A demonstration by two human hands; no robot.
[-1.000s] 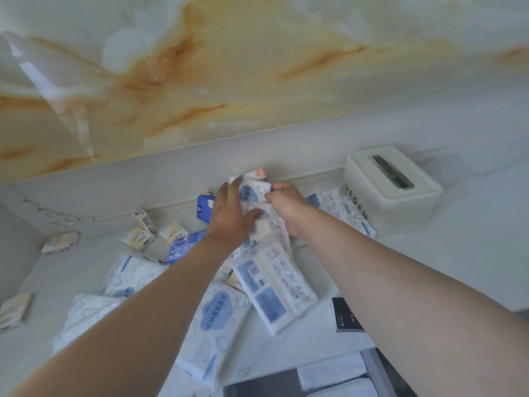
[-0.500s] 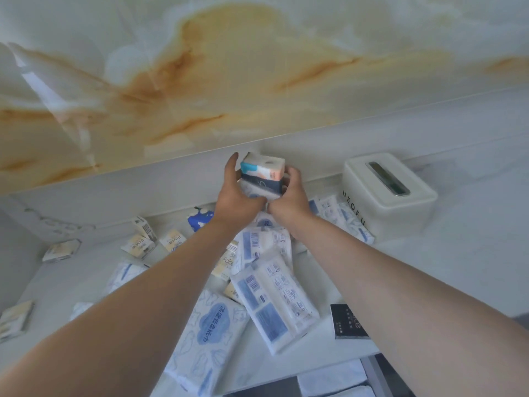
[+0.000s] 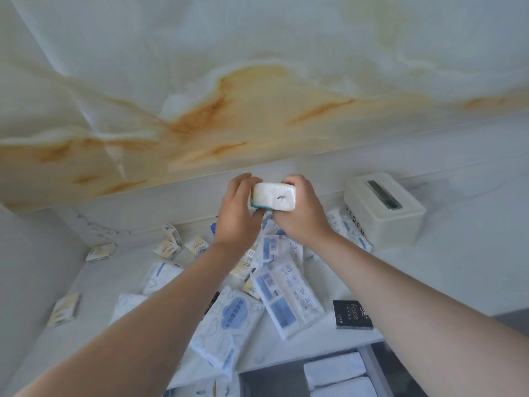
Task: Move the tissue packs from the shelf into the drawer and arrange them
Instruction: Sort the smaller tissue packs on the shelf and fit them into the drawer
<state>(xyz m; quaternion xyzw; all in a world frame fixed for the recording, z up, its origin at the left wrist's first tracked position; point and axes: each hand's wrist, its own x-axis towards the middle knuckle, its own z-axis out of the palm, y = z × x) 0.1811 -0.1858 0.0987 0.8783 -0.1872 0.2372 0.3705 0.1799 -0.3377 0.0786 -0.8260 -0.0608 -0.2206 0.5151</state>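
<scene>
A small white tissue pack (image 3: 274,198) with a teal bottom edge is held up above the shelf between both hands. My left hand (image 3: 239,213) grips its left end and my right hand (image 3: 300,213) grips its right end. Below them several tissue packs lie scattered on the white shelf (image 3: 443,270): a long blue-and-white pack (image 3: 286,299), a cloud-print pack (image 3: 229,319), and small cream packs (image 3: 169,249). At the bottom, the open drawer (image 3: 372,365) holds white packs (image 3: 335,371).
A cream tissue box (image 3: 383,213) with a slot in its lid stands at the right rear of the shelf. A small black pack (image 3: 353,315) lies near the shelf's front edge. The marble wall (image 3: 257,81) rises behind; a side wall (image 3: 31,267) closes the left.
Both hands lifted the small pack out of the pile and raised it higher; it has turned so its white face shows.
</scene>
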